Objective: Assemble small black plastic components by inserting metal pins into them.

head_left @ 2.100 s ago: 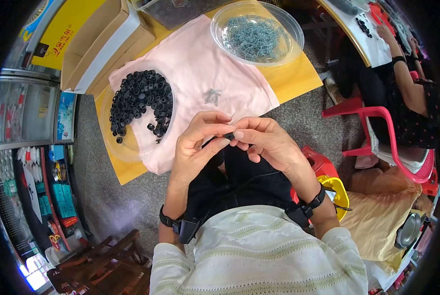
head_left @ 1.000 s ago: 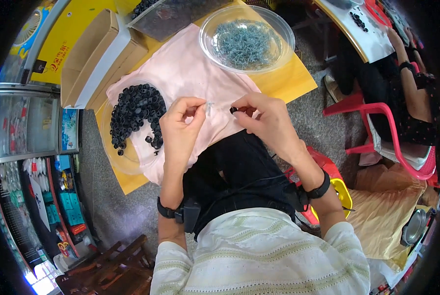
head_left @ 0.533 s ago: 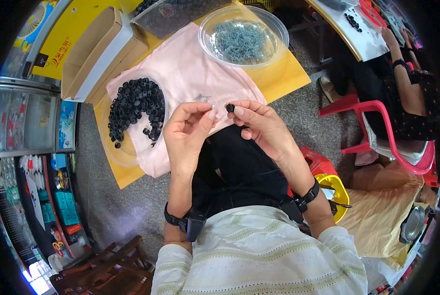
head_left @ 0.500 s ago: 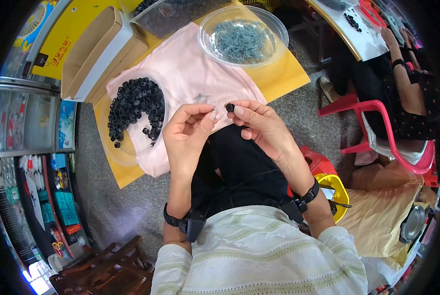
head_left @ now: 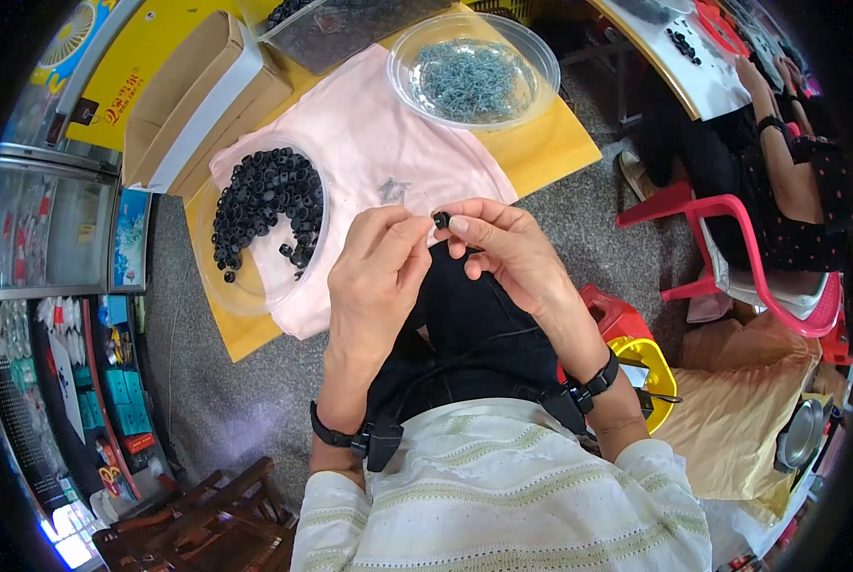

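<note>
Between my right hand's (head_left: 517, 255) thumb and index finger sits a small black plastic part (head_left: 441, 219). My left hand (head_left: 374, 281) is pinched closed right beside it, its fingertips almost touching the part; whatever they hold is too small to make out. Beneath and beyond both hands lies a pink cloth (head_left: 360, 124), with a few thin metal pieces (head_left: 393, 190) on it. To the left, a shallow clear dish (head_left: 327, 210) holds a heap of similar black parts (head_left: 266, 191). Farther off, a clear round tub (head_left: 547, 59) contains many tiny silvery metal pieces (head_left: 469, 81).
A cardboard box (head_left: 193, 114) and a clear bin (head_left: 326, 33) stand at the far side of the yellow board (head_left: 565, 148). At right, another person sits on a pink chair (head_left: 752, 248) by a second table. Shelves (head_left: 55, 381) line the left; a wooden stool (head_left: 198, 524) stands lower left.
My left hand has turned over, back now upward, and come closer to the black part. My right hand has shifted slightly left and lower, still holding it. The metal pieces on the cloth show more fully.
</note>
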`<state>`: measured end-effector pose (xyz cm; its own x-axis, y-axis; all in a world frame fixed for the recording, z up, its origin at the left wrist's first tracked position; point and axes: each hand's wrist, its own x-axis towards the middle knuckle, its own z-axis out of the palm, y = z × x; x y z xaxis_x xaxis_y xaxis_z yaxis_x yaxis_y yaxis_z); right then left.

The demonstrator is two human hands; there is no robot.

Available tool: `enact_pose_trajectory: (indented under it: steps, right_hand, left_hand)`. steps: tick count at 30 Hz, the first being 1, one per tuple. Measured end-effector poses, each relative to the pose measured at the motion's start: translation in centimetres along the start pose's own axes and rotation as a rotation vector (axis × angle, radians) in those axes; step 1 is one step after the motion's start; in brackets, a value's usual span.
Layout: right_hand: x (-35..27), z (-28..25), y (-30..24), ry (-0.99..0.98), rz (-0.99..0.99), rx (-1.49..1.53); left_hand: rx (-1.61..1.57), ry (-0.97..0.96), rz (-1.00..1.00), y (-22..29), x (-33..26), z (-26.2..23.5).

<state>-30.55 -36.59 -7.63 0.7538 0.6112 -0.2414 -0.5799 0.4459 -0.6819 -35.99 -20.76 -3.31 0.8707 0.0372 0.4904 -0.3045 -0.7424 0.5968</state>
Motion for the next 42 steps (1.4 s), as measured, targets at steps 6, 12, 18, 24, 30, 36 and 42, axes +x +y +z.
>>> enact_pose_trajectory:
  steps: [6, 12, 18, 24, 30, 36, 42]
  right_hand:
    - [-0.2, 0.8, -0.1, 0.004, -0.107, -0.15]
    - [-0.7, 1.0, 0.2, 0.105, -0.15, -0.252]
    - [0.1, 1.4, 0.7, 0.053, -0.165, -0.298]
    - [2.3, -0.4, 1.2, 0.126, -0.18, -0.366]
    - [2.9, -0.4, 1.0, 0.222, -0.184, -0.387]
    - [3.0, -0.6, 1.1, 0.2, -0.172, -0.409]
    - [2.8, 0.0, 1.3, 0.217, -0.195, -0.437]
  left_hand:
    - [0.116, -0.051, 0.14, 0.6, 0.2, -0.6]
    - [-0.212, -0.039, -0.099, -0.3, -0.4, -0.1]
    - [-0.315, -0.027, -0.203, -1.0, -1.2, -0.6]
    - [-0.113, 0.19, -0.262, -4.9, -2.3, -3.7]
    - [0.02, 0.155, -0.567, -10.2, -3.9, -8.0]
    - [0.079, 0.099, -0.577, -12.0, -4.3, -8.2]
    - [0.079, 0.071, -0.566, -11.7, -4.1, -8.1]
